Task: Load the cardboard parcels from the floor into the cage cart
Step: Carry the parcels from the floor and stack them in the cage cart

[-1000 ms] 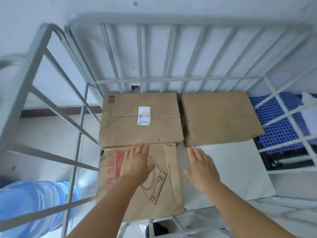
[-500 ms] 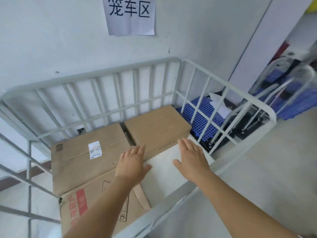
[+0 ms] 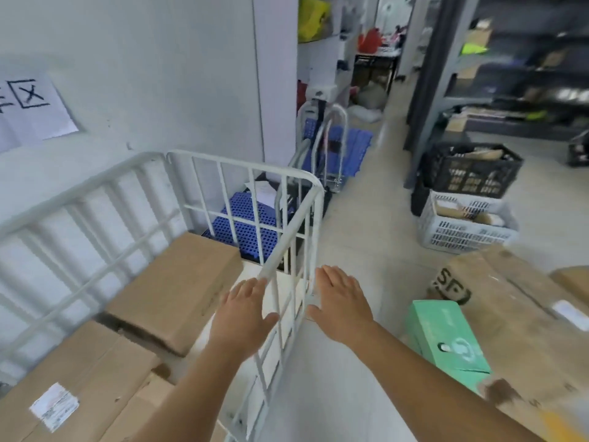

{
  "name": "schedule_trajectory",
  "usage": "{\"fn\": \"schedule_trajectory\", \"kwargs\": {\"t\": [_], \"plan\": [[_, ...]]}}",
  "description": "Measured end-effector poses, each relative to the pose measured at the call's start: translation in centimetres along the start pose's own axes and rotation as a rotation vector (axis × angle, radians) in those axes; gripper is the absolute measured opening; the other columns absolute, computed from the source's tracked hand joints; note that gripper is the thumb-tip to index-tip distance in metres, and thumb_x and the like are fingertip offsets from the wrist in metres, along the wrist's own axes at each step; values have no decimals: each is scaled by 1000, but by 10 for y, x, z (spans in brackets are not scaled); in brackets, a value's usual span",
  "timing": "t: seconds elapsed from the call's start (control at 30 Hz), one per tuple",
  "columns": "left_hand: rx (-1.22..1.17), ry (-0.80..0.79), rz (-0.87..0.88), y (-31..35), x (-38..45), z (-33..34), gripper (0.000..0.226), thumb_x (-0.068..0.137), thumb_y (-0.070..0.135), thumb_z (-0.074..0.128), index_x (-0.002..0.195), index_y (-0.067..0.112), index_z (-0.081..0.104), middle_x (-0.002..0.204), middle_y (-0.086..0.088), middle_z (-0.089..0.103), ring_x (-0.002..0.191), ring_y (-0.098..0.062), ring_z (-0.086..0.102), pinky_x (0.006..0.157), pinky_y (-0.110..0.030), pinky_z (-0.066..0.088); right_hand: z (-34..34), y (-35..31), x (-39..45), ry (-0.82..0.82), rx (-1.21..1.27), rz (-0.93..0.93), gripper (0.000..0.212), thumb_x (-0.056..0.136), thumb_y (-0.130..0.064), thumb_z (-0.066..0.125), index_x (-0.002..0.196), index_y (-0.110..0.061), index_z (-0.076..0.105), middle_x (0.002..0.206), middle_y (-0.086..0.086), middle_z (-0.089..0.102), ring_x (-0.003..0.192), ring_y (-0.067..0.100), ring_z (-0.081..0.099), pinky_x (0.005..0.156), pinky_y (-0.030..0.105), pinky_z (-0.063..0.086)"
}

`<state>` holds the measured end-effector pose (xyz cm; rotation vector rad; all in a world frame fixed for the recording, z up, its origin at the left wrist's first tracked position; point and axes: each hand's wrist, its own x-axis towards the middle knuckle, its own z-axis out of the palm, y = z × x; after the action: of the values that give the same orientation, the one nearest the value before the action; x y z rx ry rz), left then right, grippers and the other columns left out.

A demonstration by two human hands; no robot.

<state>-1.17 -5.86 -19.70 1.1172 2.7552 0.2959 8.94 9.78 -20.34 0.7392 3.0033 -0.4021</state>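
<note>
Hovering empty, left hand and right hand spread straight fingers beside the cage cart.

left hand, right hand — outstretched, fingers straight

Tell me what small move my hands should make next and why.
Probably reach the open right hand and left hand down-right to the green cardboard box on the floor: both hands hold nothing, and the white metal cage cart shows bare floor space.
</note>
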Motion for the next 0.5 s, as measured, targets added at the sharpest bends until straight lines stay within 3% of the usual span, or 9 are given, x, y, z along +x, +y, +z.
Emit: {"fn": "schedule_trajectory", "kwargs": {"t": [0.5], "plan": [[39,-193,585,145,-27,56,68,98,46,43,154,18,16,157,0,26,143,-17,26,115,-31,21,8,111,-193,95,3,634,75,98,-44,47,155,-13,11,161,3,13,150,21,6,121,38,4]]}}
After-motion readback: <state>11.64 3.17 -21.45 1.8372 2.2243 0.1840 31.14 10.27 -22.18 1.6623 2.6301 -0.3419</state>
